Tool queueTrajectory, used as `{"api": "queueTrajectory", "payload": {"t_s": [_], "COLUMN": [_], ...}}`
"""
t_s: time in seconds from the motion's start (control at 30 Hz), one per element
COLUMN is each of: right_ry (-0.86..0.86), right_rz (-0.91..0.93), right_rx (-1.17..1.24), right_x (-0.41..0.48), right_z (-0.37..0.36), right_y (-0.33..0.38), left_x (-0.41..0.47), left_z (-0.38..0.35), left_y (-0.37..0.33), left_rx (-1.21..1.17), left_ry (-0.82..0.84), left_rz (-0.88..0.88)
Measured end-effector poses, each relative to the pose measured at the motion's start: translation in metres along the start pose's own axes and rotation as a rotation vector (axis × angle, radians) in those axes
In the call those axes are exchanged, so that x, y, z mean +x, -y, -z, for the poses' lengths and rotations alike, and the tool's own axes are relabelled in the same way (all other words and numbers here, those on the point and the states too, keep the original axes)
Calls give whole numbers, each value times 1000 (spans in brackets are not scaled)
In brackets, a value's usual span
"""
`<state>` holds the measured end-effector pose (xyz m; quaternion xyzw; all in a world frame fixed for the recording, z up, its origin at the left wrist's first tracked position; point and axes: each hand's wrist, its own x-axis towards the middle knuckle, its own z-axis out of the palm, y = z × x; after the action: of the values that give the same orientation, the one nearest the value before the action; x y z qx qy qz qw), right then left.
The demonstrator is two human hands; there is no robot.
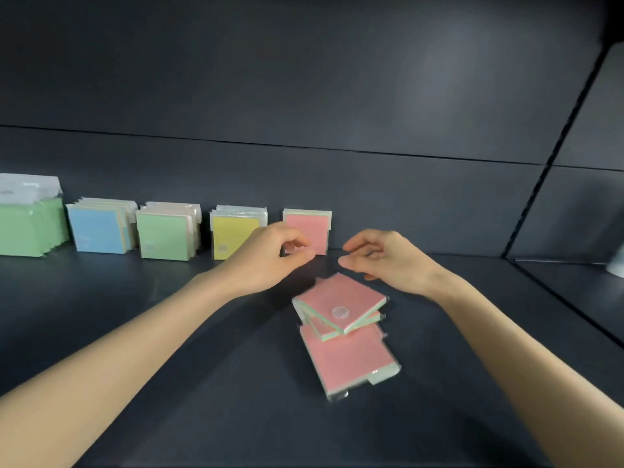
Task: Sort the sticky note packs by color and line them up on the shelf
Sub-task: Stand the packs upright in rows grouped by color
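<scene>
Upright along dark grey metal shelf back: green packs, blue packs, yellow packs, one pink plastic-wrapped sticky note pack. Flat pink packs lie heaped in front. Left hand curled against the upright pink pack, grip unclear; right hand slack, holding nothing.

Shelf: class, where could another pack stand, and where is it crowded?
Free: back row right of the standing pink pack, up to the side wall; shelf floor in front of the blue stack. Crowded: centre, around the loose pink packs.

Left hand and right hand: both bare. Forearms bare from the wrists down to the frame's bottom edge. Fingers slender.
</scene>
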<state>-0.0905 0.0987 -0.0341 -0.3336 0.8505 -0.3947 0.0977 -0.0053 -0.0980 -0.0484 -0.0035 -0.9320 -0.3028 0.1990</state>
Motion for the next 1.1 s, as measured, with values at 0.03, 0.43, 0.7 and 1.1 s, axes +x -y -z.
{"api": "queueTrajectory", "payload": {"t_s": [0.03,0.43,0.7,1.1], "right_ry": [38,173,134,-33], "right_rz": [-13,-122,-90,-76], "right_rx": [4,121,354,623], "right_x": [-6,-41,-53,-48], "right_z": [-1,-2,7,2], "right_y": [-1,1,-14,-12], "left_x": [-8,-67,-72,-69], "left_z": [-2,-12,-11,-4], "left_y": [-3,-36,-32,-26], "left_rx": [-33,-137,-383,-634], "left_ry": [24,221,209,47], "left_rz": [29,320,405,512]}}
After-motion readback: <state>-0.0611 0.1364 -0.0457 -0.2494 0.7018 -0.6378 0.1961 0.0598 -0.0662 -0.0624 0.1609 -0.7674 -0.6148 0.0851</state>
